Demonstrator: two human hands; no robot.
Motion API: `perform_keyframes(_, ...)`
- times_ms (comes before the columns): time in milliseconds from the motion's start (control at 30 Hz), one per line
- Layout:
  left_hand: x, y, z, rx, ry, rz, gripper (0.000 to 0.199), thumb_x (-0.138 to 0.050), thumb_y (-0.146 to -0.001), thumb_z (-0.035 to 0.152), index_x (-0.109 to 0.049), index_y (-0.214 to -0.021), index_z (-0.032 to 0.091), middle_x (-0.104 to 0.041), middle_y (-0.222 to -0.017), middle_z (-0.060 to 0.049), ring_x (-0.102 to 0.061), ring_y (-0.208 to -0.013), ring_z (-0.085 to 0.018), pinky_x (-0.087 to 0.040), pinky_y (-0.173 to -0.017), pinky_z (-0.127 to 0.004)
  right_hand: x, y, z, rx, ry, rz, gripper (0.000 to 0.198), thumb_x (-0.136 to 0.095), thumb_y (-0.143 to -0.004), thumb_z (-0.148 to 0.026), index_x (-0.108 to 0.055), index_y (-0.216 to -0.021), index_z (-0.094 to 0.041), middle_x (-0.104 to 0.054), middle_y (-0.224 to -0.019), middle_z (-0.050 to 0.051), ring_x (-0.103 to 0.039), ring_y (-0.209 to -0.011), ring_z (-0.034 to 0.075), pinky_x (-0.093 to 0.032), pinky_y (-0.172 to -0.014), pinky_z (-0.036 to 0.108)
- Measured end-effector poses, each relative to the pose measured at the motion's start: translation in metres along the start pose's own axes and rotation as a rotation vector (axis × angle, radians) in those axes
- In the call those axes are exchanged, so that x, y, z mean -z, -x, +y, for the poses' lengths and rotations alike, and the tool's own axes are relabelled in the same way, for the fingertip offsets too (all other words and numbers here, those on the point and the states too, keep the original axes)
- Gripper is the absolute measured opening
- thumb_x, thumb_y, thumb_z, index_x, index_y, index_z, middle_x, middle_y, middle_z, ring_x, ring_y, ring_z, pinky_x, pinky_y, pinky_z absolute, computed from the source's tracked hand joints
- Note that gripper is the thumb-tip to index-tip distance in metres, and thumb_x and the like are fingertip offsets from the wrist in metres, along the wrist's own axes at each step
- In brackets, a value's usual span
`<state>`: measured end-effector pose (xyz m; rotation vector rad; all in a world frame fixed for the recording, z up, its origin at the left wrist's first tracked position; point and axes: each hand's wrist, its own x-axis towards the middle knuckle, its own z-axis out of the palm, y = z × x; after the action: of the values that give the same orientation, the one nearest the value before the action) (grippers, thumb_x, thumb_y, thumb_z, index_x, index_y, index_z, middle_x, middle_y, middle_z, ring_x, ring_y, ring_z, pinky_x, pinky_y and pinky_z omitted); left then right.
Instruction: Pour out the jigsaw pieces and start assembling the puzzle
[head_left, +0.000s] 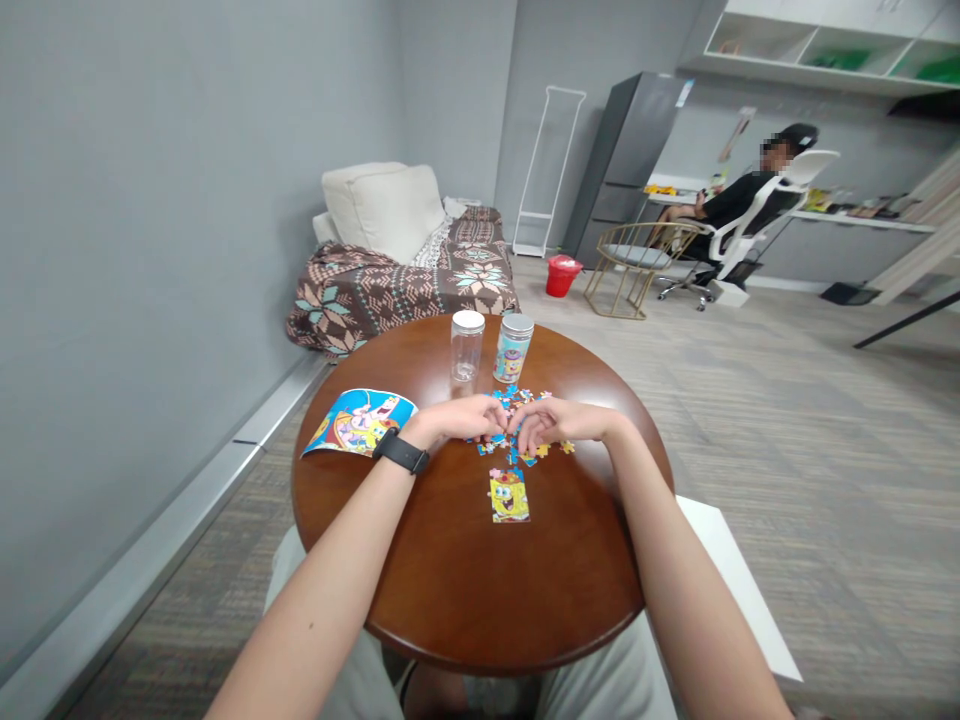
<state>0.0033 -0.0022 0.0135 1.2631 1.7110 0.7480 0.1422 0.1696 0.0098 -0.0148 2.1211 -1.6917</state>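
Observation:
On the round brown table, a loose heap of jigsaw puzzle pieces (pixel 544 452) lies under and around both hands. My left hand (pixel 474 416), a black watch (pixel 402 452) on its wrist, reaches into the heap's left side with fingers curled together; whatever they hold is hidden. Over the right side, my right hand (pixel 556 420) has its fingers bent down and slightly apart, touching or just above the pieces. Its fingertips almost meet the left hand's. Nearer to me sits a joined section of puzzle (pixel 510 497) showing a yellow cartoon face.
A curled picture sheet (pixel 356 422) lies at the table's left. Behind the heap stand a clear jar (pixel 466 350) and a printed tin (pixel 514 350). Beyond are a covered sofa (pixel 420 270), a red bin (pixel 562 276), a wire chair (pixel 637 258) and a seated person (pixel 742 200).

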Motion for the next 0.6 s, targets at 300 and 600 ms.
perform_keyframes(300, 0.0, -0.007, -0.005, -0.021, 0.092, 0.17, 0.008, -0.055, -0.075, 0.015, -0.055, -0.083, 0.016, -0.054, -0.069, 0.003, -0.052, -0.059, -0.009, -0.046, -0.055, -0.021, 0.0, 0.003, -0.007, 0.138, 0.07, 0.213, 0.012, -0.061, -0.07, -0.01, -0.05, -0.068, -0.017, -0.072, -0.084, 0.004, -0.067, -0.075, 0.014, -0.051, -0.072, 0.027)
perform_keyframes(600, -0.01, 0.002, 0.002, 0.029, 0.305, -0.079, 0.008, -0.061, -0.078, 0.017, -0.053, -0.081, 0.016, -0.055, -0.081, 0.001, -0.058, -0.073, -0.009, -0.052, -0.066, -0.02, -0.006, 0.002, -0.006, -0.02, 0.054, -0.092, 0.023, -0.07, -0.072, -0.024, -0.048, -0.075, -0.018, -0.075, -0.09, 0.008, -0.066, -0.071, 0.012, -0.05, -0.07, 0.027)
